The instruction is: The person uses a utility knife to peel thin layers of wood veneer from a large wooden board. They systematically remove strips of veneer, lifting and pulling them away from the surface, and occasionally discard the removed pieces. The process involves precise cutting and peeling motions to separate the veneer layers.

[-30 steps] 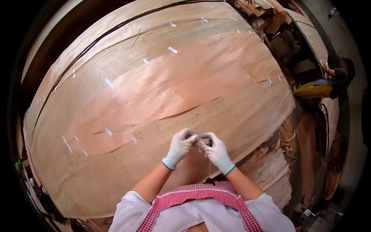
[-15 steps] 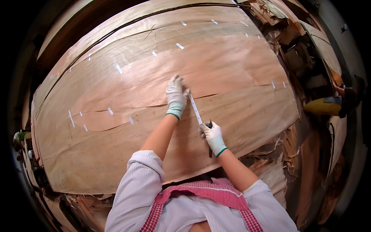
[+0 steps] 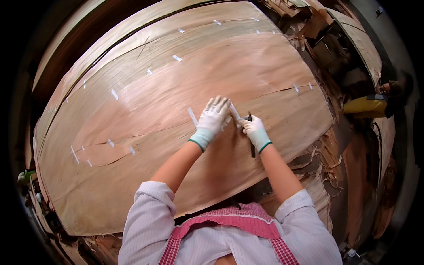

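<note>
A large sheet of wood veneer (image 3: 185, 172) lies before me, its joints and a splice patch (image 3: 106, 152) bridged by short white tape pieces (image 3: 115, 94). My left hand (image 3: 214, 117), in a white glove with a green cuff, presses down near the middle joint with its fingers stretched out. Just left of it a tape piece (image 3: 192, 116) sticks across the joint. My right hand (image 3: 255, 129), gloved alike, pinches the near end of a white tape strip (image 3: 235, 111) that reaches my left fingertips. A dark, narrow, blade-like tool (image 3: 252, 150) is also gripped in that hand.
Torn veneer scraps (image 3: 329, 154) lie along the sheet's right and near edges. Beyond them at the right are a yellow object (image 3: 366, 106) and more stacked veneer (image 3: 360, 39). A long wood stack (image 3: 62, 44) runs along the far left.
A tape piece now lies on the joint left of my left hand. Both hands have shifted right across the sheet and closer together, with less tape showing between them. The view has turned slightly.
</note>
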`<state>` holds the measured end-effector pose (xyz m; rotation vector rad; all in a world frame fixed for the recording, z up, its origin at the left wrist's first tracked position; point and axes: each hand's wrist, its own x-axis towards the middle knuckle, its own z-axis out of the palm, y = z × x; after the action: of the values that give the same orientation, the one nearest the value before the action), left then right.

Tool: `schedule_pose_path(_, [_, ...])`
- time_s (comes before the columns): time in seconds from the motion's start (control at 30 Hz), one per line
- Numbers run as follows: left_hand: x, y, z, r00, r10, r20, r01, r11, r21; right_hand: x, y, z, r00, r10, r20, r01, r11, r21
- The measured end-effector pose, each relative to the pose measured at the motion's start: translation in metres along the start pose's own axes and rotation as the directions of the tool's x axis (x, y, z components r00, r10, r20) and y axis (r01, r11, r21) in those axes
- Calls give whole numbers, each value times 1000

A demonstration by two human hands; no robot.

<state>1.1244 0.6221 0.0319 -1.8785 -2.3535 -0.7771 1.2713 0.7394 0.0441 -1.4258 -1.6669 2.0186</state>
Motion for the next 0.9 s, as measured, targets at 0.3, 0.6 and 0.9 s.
schedule_pose_path(0.3, [65,22,16,998,-58,-10,59,975,214,42,-71,-42,989,-82,120,133,839,-527])
schedule_pose_path(0.6, [24,4,8,1000,4,24,-5,999,40,12,-25,-38,988,76,133,-62,992,-110])
schedule_pose_path(0.9, [19,15,10,967,177,181,-199,974,108,24,-2,-35,984,-147,102,170,945,-279])
